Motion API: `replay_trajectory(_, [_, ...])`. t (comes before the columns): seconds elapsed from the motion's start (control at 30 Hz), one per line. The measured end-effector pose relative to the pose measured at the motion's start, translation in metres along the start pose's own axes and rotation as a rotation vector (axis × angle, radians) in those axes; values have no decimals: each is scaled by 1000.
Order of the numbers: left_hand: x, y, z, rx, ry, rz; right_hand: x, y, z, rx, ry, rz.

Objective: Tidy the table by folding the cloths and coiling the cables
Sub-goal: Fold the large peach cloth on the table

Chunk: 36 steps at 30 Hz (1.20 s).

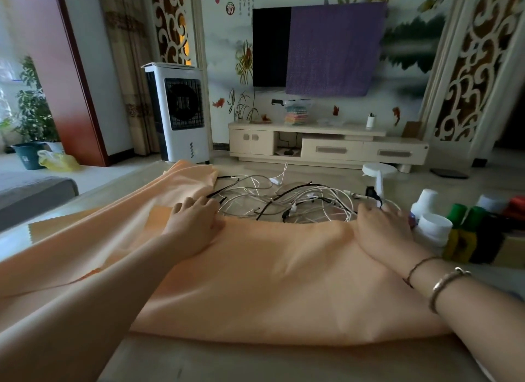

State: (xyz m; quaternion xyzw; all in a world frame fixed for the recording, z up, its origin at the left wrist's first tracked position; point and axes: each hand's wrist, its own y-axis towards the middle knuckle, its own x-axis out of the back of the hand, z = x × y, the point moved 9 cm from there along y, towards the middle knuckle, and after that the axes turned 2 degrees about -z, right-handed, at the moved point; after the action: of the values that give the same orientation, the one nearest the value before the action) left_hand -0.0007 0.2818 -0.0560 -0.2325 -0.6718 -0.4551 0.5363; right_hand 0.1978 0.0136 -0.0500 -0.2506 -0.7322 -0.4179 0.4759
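This is a living room in a home. A flat television [271, 46] hangs on a wall painted with flowers and fish, half covered by a purple cloth [332, 49]. Below the television stands a low cream cabinet [326, 148] with drawers. Left of the television stands a white air cooler [177, 113]; further left are curtains and potted plants [34, 109] near a window.

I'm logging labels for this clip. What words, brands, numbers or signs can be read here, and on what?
Nothing can be read with confidence.
Wall above the television: red round seals and columns of small characters, too blurred to read.
Air cooler: dark marks low on its front, too small to read.
Bottles beside the right hand: no readable label shows.
Orange cloth, cables: no text.
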Motion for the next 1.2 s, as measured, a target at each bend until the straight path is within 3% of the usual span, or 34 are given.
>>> replay_trajectory(0.1, [12,-9,-7,-44,86,-114,13,-8,6,56,11,-67])
replay_trajectory(0.2, [25,-24,-30,-124,-66,-152,31,-24,18,191,124,-136])
replay_trajectory(0.33, [24,-63,-79,-306,-235,-19,60,-76,38,426,466,-118])
replay_trajectory(0.4, [7,-82,-93,-286,-260,136,72,-109,41,524,554,-83])
replay_trajectory(0.47, [-9,-98,-101,-228,-231,260,78,-142,38,593,579,-33])
replay_trajectory(0.6, [-13,-106,-100,-145,-153,284,72,-177,25,622,396,-19])
replay_trajectory(0.73, [-17,-108,-98,-131,-106,317,69,-168,5,490,212,-101])
replay_trajectory(0.83, [-17,-109,-100,-126,-102,334,71,-149,-30,224,250,-168])
replay_trajectory(0.9, [-17,-109,-101,-125,-89,347,68,-141,-57,23,466,-188])
replay_trajectory(1.0, [-13,-110,-107,-138,-124,344,38,-136,-82,-239,884,-33])
replay_trajectory(1.1, [0,-107,-134,-270,-226,287,22,-140,-89,-379,1236,23])
replay_trajectory(1.2, [7,-104,-163,-327,-338,257,24,-144,-92,-448,1392,9])
